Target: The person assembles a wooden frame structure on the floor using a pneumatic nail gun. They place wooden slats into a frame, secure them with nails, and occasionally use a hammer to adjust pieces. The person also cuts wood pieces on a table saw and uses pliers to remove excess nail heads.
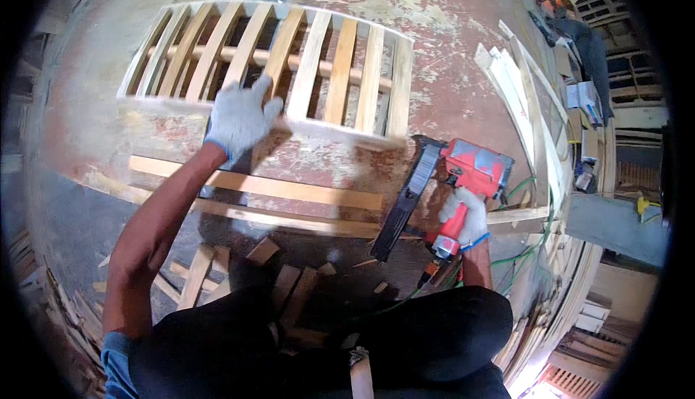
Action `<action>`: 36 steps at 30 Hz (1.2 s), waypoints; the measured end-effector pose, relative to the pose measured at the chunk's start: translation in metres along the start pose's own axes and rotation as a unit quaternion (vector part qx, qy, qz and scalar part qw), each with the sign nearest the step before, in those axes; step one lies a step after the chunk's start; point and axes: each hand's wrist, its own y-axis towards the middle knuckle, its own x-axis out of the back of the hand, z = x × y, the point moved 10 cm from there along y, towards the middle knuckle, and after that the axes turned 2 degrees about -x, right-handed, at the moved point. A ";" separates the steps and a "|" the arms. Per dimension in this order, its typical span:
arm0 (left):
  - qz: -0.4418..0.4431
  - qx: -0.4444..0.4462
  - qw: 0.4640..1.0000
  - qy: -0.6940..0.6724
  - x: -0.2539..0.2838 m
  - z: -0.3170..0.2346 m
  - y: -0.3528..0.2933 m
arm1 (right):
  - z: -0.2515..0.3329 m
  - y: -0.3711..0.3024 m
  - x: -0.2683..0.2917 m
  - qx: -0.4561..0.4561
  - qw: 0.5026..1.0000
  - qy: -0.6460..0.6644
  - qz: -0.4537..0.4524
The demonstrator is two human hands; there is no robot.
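While right point(468, 217) clasps nailer point(474, 164), splayed left point(242, 117) touches frame point(340, 72).

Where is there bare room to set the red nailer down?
Worn surface beyond the nailer, between the slatted frame and white strips; also left of the frame. Crowded below the two loose slats, among wood offcuts.

1. The left hand point(242, 117), gloved in pale fabric, is reaching over the near edge of a slatted wooden frame point(310, 66), its fingers spreading across the slats.
2. The right hand point(465, 218), also gloved, is gripping a red nail gun point(474, 164) by its handle, near the frame's right corner.
3. Two wooden strips point(304, 191) are lying between the frame and the person's knees.
4. Wood scraps point(195, 276) are lying nearer the person.
5. Pale boards point(510, 84) are resting at the right.
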 end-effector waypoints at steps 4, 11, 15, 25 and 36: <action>0.159 -0.035 0.987 -0.001 -0.033 -0.053 -0.050 | 0.063 -0.034 -0.006 0.023 0.999 0.034 0.035; -0.103 -0.101 0.989 -0.025 0.016 -0.041 -0.043 | 0.095 -0.044 -0.054 -0.009 0.994 -0.065 0.082; -0.131 -0.111 0.984 -0.040 -0.008 -0.006 -0.044 | 0.085 -0.035 -0.052 -0.036 0.996 -0.067 0.049; -0.148 -0.051 0.987 0.024 -0.027 0.004 -0.023 | 0.078 -0.017 -0.059 -0.073 0.993 -0.095 0.014; -0.121 -0.049 0.991 0.001 -0.030 0.006 -0.021 | 0.082 -0.020 -0.086 -0.054 0.976 -0.203 -0.061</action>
